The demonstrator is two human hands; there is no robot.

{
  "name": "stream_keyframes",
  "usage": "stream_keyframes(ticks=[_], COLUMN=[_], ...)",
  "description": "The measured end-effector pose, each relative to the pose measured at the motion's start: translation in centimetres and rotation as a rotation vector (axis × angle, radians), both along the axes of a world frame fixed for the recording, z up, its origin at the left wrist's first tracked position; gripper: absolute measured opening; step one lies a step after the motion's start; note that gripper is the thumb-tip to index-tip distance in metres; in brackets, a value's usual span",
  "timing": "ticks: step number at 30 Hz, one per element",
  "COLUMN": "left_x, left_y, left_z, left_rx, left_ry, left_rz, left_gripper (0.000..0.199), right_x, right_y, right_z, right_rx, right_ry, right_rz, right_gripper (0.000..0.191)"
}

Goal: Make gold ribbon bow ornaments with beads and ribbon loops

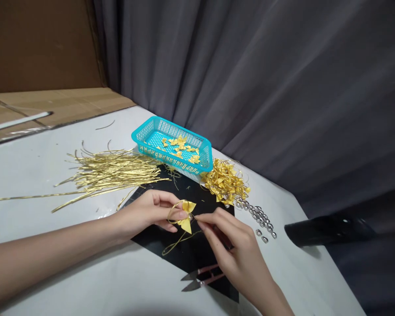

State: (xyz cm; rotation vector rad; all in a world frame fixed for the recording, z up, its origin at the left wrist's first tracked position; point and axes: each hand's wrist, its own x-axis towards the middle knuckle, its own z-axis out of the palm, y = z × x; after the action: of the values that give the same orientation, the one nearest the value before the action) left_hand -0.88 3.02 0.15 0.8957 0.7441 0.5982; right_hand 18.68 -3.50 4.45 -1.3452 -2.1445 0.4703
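My left hand [148,213] pinches a yellow paper bow [186,218] on a thin gold wire loop [174,214], and the wire's loose tail [174,245] curls down onto the black mat [213,215]. The fingertips of my right hand [232,239] meet at the bow's middle, pinching what looks like a small silver bead [190,217]. Below my right hand lie pink-handled thread snips [200,278], their blades pointing left. Several loose silver beads [258,220] lie just beyond my right hand.
A teal plastic basket [171,147] holds yellow paper bows. A heap of gold-wired bows [224,182] sits beside it, and a bundle of gold strips [108,173] lies left. A black object [329,230] rests at the white table's right edge [319,245].
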Motion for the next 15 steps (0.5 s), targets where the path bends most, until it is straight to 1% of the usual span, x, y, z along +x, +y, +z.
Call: stream_keyframes(ticks=[5, 7, 9, 13, 15], left_x=[0.06, 0.03, -0.04, -0.23, -0.26], left_y=[0.27, 0.24, 0.18, 0.16, 0.18], left_z=[-0.34, -0.36, -0.32, -0.34, -0.41], left_rx=[0.080, 0.113, 0.131, 0.155, 0.146], left_ry=[-0.091, -0.098, -0.091, -0.071, -0.071], left_rz=[0.034, 0.032, 0.011, -0.017, -0.023], left_gripper=[0.039, 0.041, 0.037, 0.021, 0.020], right_x=[-0.04, -0.10, -0.19, -0.31, -0.28], right_y=[0.07, 0.12, 0.19, 0.25, 0.25], right_z=[-0.42, -0.48, -0.48, -0.44, -0.41], right_rx=[-0.015, -0.020, -0.026, -0.024, -0.023], right_ry=[0.000, 0.000, -0.004, 0.000, 0.005], right_rz=[-0.009, -0.011, -0.018, -0.023, -0.018], right_gripper=[0.018, 0.018, 0.017, 0.017, 0.017])
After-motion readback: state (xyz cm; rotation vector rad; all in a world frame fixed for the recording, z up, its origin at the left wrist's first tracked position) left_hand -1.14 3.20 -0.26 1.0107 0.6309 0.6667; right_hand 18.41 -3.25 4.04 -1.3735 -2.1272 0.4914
